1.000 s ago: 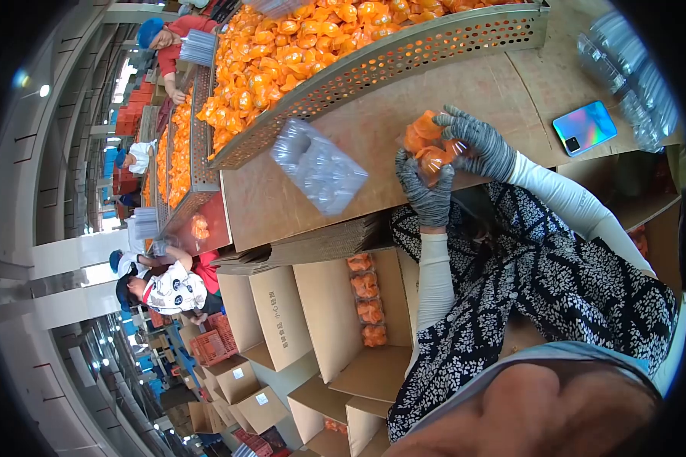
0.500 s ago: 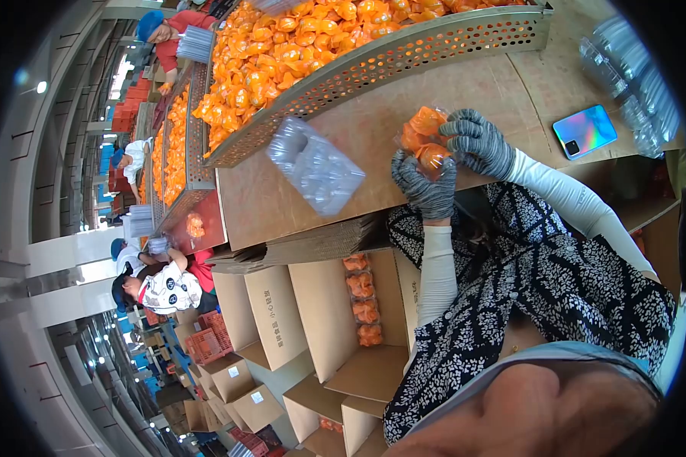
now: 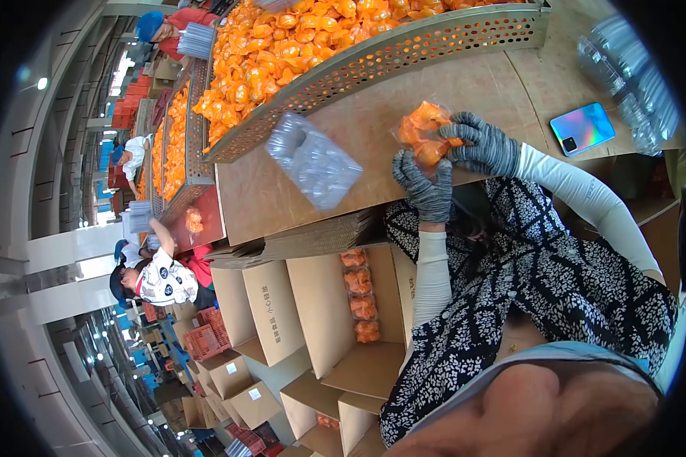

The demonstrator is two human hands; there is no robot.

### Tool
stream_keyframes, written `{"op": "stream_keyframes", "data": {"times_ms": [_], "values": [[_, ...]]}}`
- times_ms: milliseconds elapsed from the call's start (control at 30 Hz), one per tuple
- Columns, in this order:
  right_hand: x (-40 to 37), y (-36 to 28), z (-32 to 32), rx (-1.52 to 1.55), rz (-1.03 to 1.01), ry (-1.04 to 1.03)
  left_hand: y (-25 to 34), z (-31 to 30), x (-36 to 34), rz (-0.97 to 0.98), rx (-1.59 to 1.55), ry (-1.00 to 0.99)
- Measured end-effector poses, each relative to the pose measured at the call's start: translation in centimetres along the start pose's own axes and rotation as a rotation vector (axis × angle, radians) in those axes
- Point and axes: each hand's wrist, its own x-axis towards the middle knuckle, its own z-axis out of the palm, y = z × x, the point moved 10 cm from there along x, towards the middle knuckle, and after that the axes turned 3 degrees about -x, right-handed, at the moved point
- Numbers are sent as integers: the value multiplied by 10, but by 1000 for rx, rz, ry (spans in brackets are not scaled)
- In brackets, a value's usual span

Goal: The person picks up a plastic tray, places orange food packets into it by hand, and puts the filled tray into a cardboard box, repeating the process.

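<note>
Over the table's near edge, both my gloved hands are closed around a small clear plastic pack filled with orange-wrapped pieces. My left hand, in a grey knit glove, grips its near lower side. On the right side, the fingers of my right hand curl over the pack close to the left fingertips. A stack of clear plastic trays lies on the table to the left of my hands.
A perforated metal bin wall holds back heaped orange-wrapped pieces. To the right lie a phone and more plastic trays. Below the table stands an open carton with filled packs. Co-workers work at the left.
My hands and the pack have shifted slightly, and the pack is tilted differently between my fingers. At the left, a co-worker has raised an arm toward a stack of trays.
</note>
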Motion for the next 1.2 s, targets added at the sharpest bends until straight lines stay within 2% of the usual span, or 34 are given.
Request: {"op": "stream_keyframes", "data": {"times_ms": [167, 233, 333, 400, 433, 467, 500, 533, 633, 733, 800, 933, 1033, 1067, 1133, 1200], "values": [[-6, 3, 15, -117, -3, 16, -4, 4, 4, 3, -3, -96], [-4, 14, 22, -188, 140, -3, -5, 3, 6, 0, -19, -101], [-4, 16, 27, -284, 145, -59, -4, -1, 12, -44, -104, -101], [-2, 22, 24, -234, 183, -64, 15, -11, 14, 102, -59, -94], [-1, 27, 23, -183, 225, -70, 15, -12, 11, 101, -56, -86], [2, 29, 20, -180, 215, -72, -11, -14, 7, -168, -448, -23], [8, 15, 18, -263, 11, -71, -36, -7, -2, -435, -839, 42], [9, 0, 20, -344, -191, -68, -41, -10, 0, -434, -837, 47], [9, 1, 22, -323, -244, -80, -51, -12, 3, -392, -696, 32], [13, 9, 25, -218, -190, -98, -59, -13, 6, -388, -652, 125], [15, 9, 26, -221, -193, -124, -89, -3, -3, -672, -648, 104], [23, -1, 22, -254, -224, -145, -83, -8, 10, -636, -629, 128], [15, 4, 30, -260, -224, -171, -113, 4, 8, -729, -608, 42], [16, 6, 24, -296, -219, -151, -104, 6, 24, -693, -619, 21], [14, 6, 24, -202, -145, -155, -106, 10, 18, -868, -564, -116], [13, 2, 21, -212, -165, -114, -111, 10, 20, -851, -532, -136]]}}
